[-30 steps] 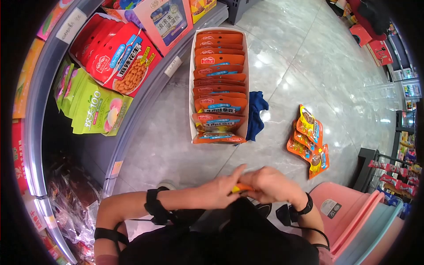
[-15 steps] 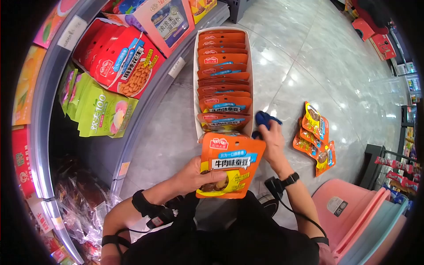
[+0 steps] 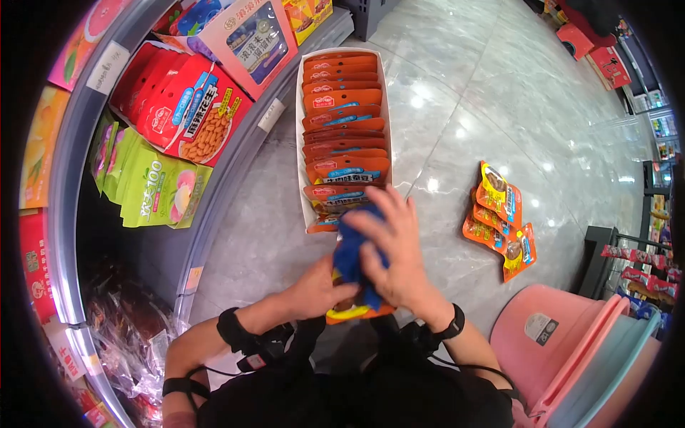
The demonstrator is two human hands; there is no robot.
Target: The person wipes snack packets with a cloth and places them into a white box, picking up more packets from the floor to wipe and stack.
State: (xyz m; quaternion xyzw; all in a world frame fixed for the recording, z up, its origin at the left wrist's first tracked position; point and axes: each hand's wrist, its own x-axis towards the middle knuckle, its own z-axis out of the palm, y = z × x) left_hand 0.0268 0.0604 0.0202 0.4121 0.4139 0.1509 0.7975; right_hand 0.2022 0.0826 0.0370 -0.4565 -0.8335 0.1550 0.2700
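Note:
My left hand (image 3: 314, 289) grips an orange snack packet (image 3: 365, 312) by its left edge, thumb on the front. A dark blue cloth (image 3: 349, 260) lies over the packet's face and hides most of it. On that cloth presses my right hand (image 3: 396, 260), its fingers bent over the fabric and partly spread. Just beyond stands a white open box (image 3: 385, 93) filled with a row of upright orange packets (image 3: 346, 171). Several more orange packets (image 3: 503, 207) lie in a loose pile on the floor to the right.
Along the left runs a curved shelf (image 3: 235, 171) with red peanut bags (image 3: 178, 107), green packets (image 3: 153, 185) and a pink box (image 3: 260, 50). Pink tubs (image 3: 549, 321) and a light blue one (image 3: 606, 357) stand at lower right on the grey tiled floor (image 3: 442, 107).
My right hand has brought the blue cloth from beside the box onto the front of the packet. The left hand still holds the packet, now slightly nearer my body.

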